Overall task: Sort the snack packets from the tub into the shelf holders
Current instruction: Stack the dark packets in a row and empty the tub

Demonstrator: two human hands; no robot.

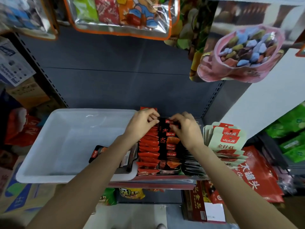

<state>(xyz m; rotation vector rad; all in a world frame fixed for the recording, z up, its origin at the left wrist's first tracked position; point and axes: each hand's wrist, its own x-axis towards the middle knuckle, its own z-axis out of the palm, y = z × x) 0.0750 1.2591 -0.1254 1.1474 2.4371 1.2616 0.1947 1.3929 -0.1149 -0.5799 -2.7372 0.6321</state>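
Nearest, the white tub (49, 146) sits at the shelf edge, handy for reaching; one dark packet (99, 152) remains in it, partly under the left forearm. Beyond, the shelf holders (165, 171) keep red and black packets upright in rows. The left hand (142, 123) pinches a red packet (148, 109) at the back; the right hand (186, 128) pinches a black one (168, 121), probably seating it. The fingertips hide the exact slots.

Open tub left, crowded holders right.
Wide bare floor in tub (49, 129), only a few packets (99, 152) at its right end. Tightly packed red row (148, 146), black row (163, 139) and hanging bags (122, 15) overhead crowding the approach.
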